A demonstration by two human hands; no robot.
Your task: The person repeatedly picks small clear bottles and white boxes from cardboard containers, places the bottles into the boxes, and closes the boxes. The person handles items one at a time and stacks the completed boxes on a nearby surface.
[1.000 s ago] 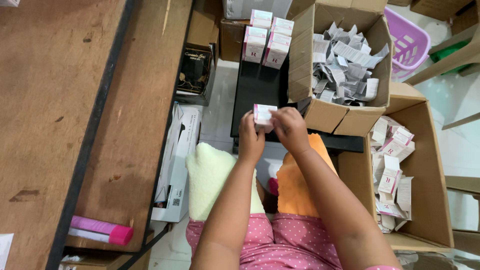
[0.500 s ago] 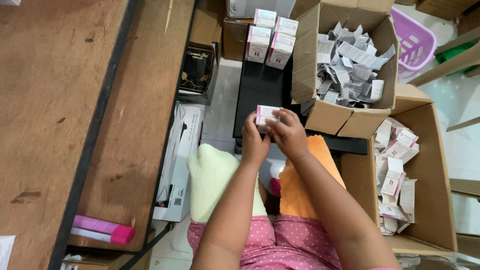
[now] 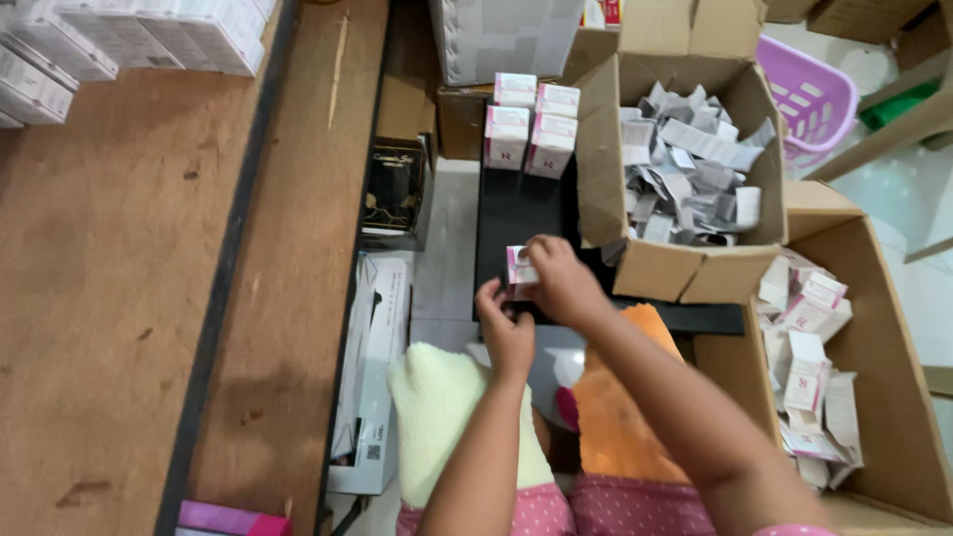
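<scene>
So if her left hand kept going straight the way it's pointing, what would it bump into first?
The left hand points up the picture, so it would first meet the small pink-and-white box that both hands hold. Beyond that lie the black surface and four standing boxes, though depth is unclear.

Both hands [image 3: 536,308] together, fingers pinched

Since a second ago the head camera has tipped up and away from the person: stacked white cartons [image 3: 149,35] now show at the far end of the wooden tabletop [image 3: 109,258], which earlier lay out of view. The small pink-and-white box [image 3: 518,270] has come slightly lower over the black tray [image 3: 521,208]. The right hand [image 3: 561,281] now covers more of its top, while the left hand [image 3: 506,333] has slipped beneath it, fingers curled at its lower edge.
</scene>
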